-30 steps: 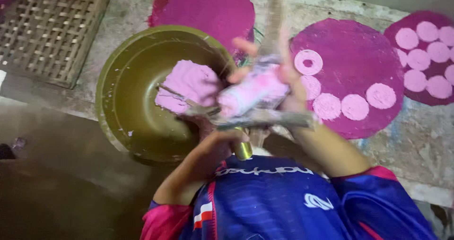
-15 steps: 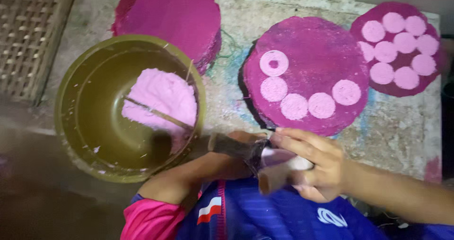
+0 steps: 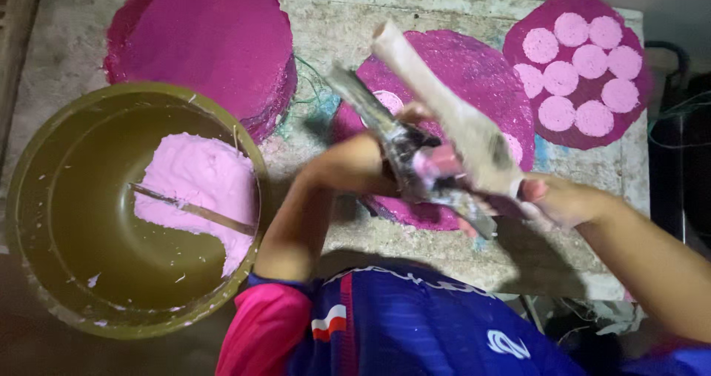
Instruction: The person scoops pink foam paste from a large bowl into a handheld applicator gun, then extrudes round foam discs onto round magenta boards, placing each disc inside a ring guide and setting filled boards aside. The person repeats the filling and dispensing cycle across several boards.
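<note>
Above the stained table [image 3: 444, 254], press tool [image 3: 444, 135] gripped between both hands

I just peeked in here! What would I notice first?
Pink everywhere: a lump of pink dough in the olive bowl at left, and round pink discs on a magenta mat at top right. In the middle, both hands, left hand and right hand, grip a hinged press.

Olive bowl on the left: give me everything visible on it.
The bowl is round, wide and olive-green, apparently plastic, its rim and inside wall flecked with pale spatter. It sits upright at the left, beside the table; what it rests on is too dark to tell. A mound of pink dough lies against its right inner wall, and a thin stick lies across the dough. Neither hand touches it.
</note>
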The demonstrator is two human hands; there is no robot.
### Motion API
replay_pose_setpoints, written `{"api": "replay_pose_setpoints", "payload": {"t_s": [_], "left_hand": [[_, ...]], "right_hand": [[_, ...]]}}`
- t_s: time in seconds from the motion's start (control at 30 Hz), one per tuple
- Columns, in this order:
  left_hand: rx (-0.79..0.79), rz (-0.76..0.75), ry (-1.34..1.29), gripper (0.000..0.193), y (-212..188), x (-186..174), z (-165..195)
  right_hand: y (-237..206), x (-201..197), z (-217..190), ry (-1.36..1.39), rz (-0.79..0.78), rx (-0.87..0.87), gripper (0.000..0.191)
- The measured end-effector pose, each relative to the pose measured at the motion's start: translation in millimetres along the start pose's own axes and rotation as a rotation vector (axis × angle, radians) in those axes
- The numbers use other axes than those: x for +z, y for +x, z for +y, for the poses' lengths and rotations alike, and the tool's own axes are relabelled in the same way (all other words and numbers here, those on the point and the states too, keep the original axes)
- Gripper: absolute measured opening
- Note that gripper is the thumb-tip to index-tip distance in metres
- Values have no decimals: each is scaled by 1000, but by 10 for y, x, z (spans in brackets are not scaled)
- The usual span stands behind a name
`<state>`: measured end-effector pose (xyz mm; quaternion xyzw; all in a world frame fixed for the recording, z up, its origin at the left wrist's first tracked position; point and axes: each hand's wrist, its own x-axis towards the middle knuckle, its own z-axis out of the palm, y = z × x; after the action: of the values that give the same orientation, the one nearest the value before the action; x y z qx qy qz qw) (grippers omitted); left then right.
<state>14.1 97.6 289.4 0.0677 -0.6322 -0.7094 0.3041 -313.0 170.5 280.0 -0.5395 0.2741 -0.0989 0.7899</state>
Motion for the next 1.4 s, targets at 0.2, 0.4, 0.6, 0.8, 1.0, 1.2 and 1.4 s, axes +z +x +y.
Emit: {"api": "replay_pose_setpoints", "payload": {"t_s": [0.2, 0.4, 0.6, 0.8, 1.0, 1.2, 1.4], "left_hand": [[437, 169, -857, 89, 297, -369, -371], [568, 320, -962, 43, 672, -1045, -1060], [591, 321, -992, 32, 668, -1710, -1207], [568, 239, -992, 31, 620, -1876, -1249], [579, 278, -946, 30, 808, -1882, -1144], [236, 579, -598, 59, 762, -1976, -1066], [-356, 757, -310, 54, 256, -1581, -1549]], "right_hand": [[205, -331, 403, 162, 60, 269, 105], [432, -944, -25, -236, 346, 522, 93], [1030, -1029, -132, -421, 489, 362, 84], [1270, -888, -54, -345, 506, 230, 73], [1199, -1013, -134, -537, 541, 214, 71], [1192, -1060, -35, -438, 555, -4, 64], [1164, -1065, 148, -385, 540, -78, 65]]}}
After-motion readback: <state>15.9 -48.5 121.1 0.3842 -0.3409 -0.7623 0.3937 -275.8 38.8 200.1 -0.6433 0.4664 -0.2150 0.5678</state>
